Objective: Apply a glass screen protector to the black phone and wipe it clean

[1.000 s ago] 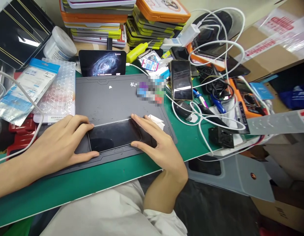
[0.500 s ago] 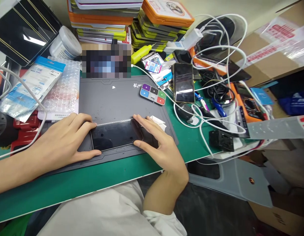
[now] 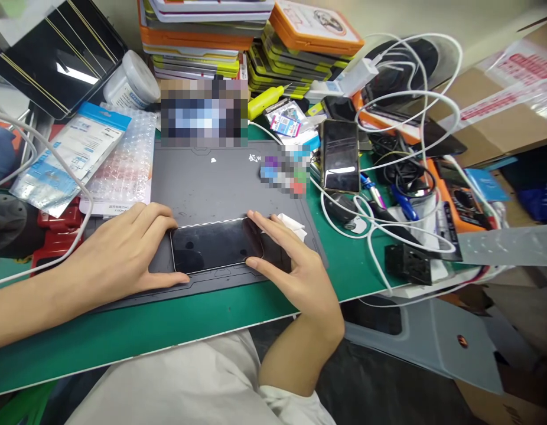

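A smartphone [image 3: 215, 247] with a black, glossy screen lies lengthwise on a dark grey work mat [image 3: 202, 183]. My left hand [image 3: 127, 251] holds its left end, fingers at the far edge and thumb at the near edge. At the right end my right hand [image 3: 295, 265] grips it the same way, fingertips on the far corner and thumb on the near one. A dark, shiny area [image 3: 276, 251] shows beneath the right palm; I cannot tell whether it belongs to the phone. Just past the right fingers lies a crumpled white tissue [image 3: 293, 226].
Another phone [image 3: 339, 156] lies right of the mat among looped white cables [image 3: 371, 236] and a black block [image 3: 409, 262]. Flat packets [image 3: 74, 156] and a white jar [image 3: 132, 82] stand left. Stacked boxes [image 3: 202, 41] and a yellow pen-shaped tool [image 3: 267, 101] are behind.
The whole scene has shifted slightly right and down in view. Both hands keep their hold, and the smartphone stays in the same place on the mat.
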A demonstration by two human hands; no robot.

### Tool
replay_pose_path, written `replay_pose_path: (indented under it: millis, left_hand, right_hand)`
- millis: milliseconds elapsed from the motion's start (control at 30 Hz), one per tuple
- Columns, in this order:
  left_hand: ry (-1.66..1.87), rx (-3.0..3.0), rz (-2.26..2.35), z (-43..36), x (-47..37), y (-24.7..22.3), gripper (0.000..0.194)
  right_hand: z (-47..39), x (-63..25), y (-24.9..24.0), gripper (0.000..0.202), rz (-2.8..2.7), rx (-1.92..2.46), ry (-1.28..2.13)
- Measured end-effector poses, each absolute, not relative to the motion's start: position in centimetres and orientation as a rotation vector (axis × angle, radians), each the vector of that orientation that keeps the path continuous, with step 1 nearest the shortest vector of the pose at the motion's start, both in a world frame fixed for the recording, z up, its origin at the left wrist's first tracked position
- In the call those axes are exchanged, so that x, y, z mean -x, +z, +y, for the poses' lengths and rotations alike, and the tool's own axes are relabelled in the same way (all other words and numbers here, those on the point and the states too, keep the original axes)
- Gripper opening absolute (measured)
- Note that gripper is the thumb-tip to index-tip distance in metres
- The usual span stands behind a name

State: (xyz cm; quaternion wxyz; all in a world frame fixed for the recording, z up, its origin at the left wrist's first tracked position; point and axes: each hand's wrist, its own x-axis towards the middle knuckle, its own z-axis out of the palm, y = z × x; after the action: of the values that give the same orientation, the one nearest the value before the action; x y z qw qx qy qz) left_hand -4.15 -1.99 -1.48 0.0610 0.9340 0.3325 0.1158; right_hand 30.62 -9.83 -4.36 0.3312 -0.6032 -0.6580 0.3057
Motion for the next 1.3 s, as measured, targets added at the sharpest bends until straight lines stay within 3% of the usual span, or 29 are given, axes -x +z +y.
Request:
replay_pose_path:
  millis: [633,1300]
  left_hand:
    - [0.396,-2.903,0.978,-2.19,4.22,-1.48,0.063]
    - [0.397,-2.884,0.946,-2.24,4.36,-1.19,0.059]
  right_hand:
    - [-9.77,-30.51,-4.67,0.063,-1.743,1.555,0.75]
    - [-9.5,-29.61,-4.79,0.077,-1.884,1.346,0.513]
